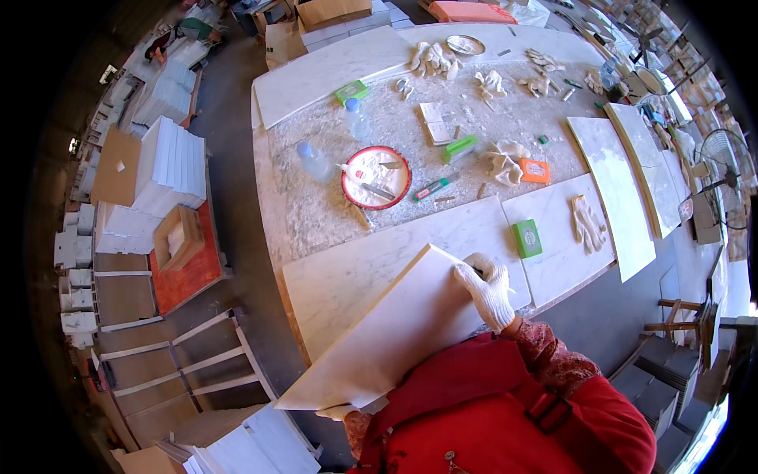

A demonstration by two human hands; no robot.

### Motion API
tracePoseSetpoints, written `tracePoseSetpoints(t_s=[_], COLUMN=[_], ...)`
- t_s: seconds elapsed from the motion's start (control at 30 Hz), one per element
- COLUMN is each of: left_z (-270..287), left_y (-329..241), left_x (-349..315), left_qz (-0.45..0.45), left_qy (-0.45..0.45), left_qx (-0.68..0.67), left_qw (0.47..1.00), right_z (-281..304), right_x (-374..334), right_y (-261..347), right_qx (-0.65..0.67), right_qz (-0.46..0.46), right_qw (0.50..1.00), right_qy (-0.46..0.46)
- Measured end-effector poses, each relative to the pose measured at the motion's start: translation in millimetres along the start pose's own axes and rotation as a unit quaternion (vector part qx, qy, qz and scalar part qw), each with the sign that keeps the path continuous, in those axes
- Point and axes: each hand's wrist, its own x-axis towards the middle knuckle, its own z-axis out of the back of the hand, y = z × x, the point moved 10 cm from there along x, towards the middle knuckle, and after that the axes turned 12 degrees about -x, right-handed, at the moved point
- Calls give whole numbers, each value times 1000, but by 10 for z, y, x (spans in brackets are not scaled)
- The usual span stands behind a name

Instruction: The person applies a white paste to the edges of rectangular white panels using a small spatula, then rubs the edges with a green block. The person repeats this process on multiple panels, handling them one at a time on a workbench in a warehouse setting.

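A white marble tile (379,332) leans tilted in front of my body, over the near edge of the table. My right hand (487,291), in a white knit glove, is closed over the tile's far right edge; a small dark spot shows between its fingers, too small to name. At the tile's lower left corner, my left hand (338,411) grips from below, its fingers mostly hidden by the tile. Under the raised tile lies a flat marble slab (332,276) on the tabletop. A green box (527,238) and a white glove (587,224) lie right of my right hand.
Farther in on the dusty table (308,213) sit a red-rimmed bowl (348,189) with white paste and blades, plastic bottles (359,125), an orange box (535,171) and crumpled gloves (430,59). Marble strips (612,197) jut out at right. A metal rack (189,367) stands left.
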Motion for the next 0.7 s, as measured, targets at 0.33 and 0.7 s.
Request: tracePoseSetpoints(t_s=[0.33,0.7], left_z=[310,438], left_y=[142,167], left_x=[-23,-87], left_qz=[11,22], left_qy=[-27,-61], left_qx=[-9,1], left_qw=[1000,998], right_z=[-104,-561], right_x=[-148,825], right_y=[352,122], right_qx=[8,-179], right_qz=[78,-9], right_qw=[996,984], right_qy=[49,15])
